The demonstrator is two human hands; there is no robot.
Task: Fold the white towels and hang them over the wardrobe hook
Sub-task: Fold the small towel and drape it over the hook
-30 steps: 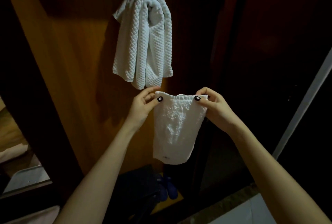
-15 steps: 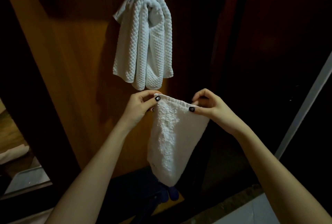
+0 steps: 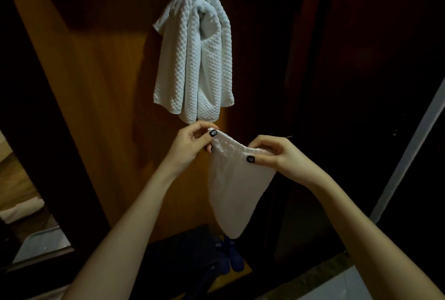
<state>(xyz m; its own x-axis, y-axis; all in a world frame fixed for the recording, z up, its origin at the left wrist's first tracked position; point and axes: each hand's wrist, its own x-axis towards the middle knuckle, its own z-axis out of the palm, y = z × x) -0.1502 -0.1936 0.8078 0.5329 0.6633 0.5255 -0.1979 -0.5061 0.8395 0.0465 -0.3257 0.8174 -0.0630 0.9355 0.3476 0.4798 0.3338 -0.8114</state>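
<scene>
Towels: 2 white, one hung towel (image 3: 195, 54), one small towel (image 3: 237, 186) in the hands.
Hands: 2, left hand (image 3: 190, 145) and right hand (image 3: 277, 155), both bare, dark nails.
Hung towel: quilted, draped in folds high on the wooden wardrobe panel (image 3: 108, 107); the hook itself was hidden under it.
Small towel: hung in the air just below the hung towel and not touching it, stretched between the two hands, tapering to a point at the bottom.
Left hand: pinched the towel's upper left corner, thumb in front and fingers behind.
Right hand: pinched the upper right corner, thumb on the front face, fingers curled behind; sat lower than the left hand.
Top edge: slanted down to the right.
Change vs 1.0 s ago: the edge was level and the towel hung as a flat rectangle; the right hand dropped and the cloth drew into a long point.
Other: blue items (image 3: 231, 258) near the bottom under the towel tip, 1 pale tray (image 3: 41, 244) far left.
</scene>
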